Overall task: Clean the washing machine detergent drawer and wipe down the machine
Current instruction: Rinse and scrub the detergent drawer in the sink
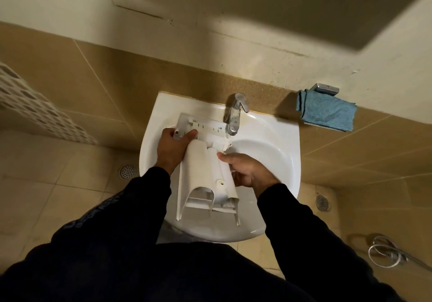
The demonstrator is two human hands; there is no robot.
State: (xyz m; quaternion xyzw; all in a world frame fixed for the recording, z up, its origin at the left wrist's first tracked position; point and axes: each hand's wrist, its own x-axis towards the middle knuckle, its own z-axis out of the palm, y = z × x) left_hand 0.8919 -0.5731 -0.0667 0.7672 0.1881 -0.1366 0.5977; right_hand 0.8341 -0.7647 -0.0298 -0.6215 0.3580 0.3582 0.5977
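White drawer [205, 173] sat upside down across the sink [268, 159], so tap [235, 117] water hit it; left hand [174, 148] clamped its front, right hand [247, 171] gripped the side.

A white plastic detergent drawer [205, 173] lies upside down across a white sink [275, 161], its front panel toward the wall and tucked just under the tap [235, 114], its open rear end overhanging the sink's near rim. Rounded compartment undersides face up. The left hand [174, 148] grips the panel end; the right hand [247, 171] holds the drawer's right side.
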